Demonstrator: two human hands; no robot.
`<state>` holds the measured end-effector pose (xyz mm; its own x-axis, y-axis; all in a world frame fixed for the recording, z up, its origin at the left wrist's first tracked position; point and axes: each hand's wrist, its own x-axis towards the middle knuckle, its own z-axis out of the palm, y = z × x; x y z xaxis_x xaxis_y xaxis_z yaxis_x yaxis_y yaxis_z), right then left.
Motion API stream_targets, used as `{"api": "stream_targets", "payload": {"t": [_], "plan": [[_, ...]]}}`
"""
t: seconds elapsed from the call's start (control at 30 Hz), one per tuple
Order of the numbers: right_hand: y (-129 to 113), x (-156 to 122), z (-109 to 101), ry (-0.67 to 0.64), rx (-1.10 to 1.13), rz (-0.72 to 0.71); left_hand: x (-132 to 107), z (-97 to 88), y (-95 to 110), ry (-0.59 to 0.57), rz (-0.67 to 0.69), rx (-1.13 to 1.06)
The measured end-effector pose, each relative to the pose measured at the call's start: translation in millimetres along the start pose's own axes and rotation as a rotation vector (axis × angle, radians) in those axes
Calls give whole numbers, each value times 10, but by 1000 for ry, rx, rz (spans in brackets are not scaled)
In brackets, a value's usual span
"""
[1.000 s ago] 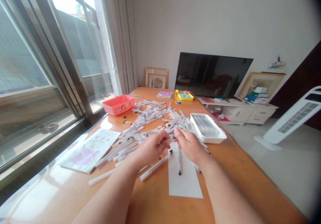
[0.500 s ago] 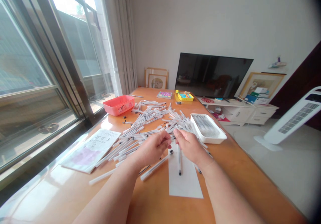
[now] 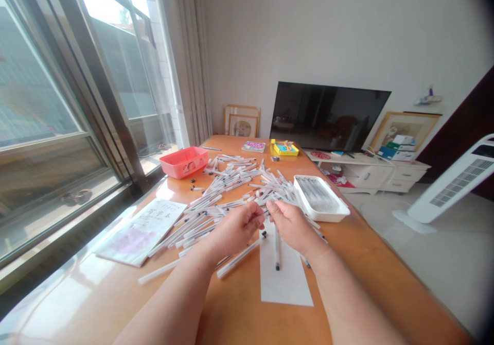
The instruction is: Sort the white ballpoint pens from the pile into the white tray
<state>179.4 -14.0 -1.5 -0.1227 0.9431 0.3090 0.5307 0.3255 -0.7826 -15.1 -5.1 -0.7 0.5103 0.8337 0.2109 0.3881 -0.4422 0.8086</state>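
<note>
My left hand (image 3: 235, 227) and my right hand (image 3: 290, 224) meet above the near edge of a big pile of white pens (image 3: 227, 190) on the orange table (image 3: 239, 309). Both hands are closed in a pinch on a small pen part between their fingertips; what it is stays hidden by the fingers. Just below the hands lies a white sheet of paper (image 3: 285, 278) with one pen (image 3: 277, 247) on it. Another white pen (image 3: 237, 258) lies slanted to the left of the sheet.
A white tray (image 3: 322, 199) with pens stands right of the pile. A red basket (image 3: 183, 161) sits at the far left, a notebook (image 3: 141, 230) near the window. Books and a yellow box (image 3: 284, 148) lie at the far end. TV and white fan (image 3: 447, 185) beyond.
Both hands stay pinched together in nearly the same spot; the fingertips have drawn slightly closer. Nothing on the table has moved.
</note>
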Motion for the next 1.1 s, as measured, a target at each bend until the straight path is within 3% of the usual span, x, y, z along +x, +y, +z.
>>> {"api": "stream_targets", "payload": {"t": [0.27,0.47,0.8,1.1], "plan": [[-11,-13,-19,-46,3,-61,0,-6,-10,17,-7,38],[34,8,42,-1,7,-30,5,49,19,136,41,125],[22,-5,27,124,-44,-63,-19,-96,-22,-7,-43,64],[76,38,90,133,95,37,-3,-97,50,104,51,220]]}}
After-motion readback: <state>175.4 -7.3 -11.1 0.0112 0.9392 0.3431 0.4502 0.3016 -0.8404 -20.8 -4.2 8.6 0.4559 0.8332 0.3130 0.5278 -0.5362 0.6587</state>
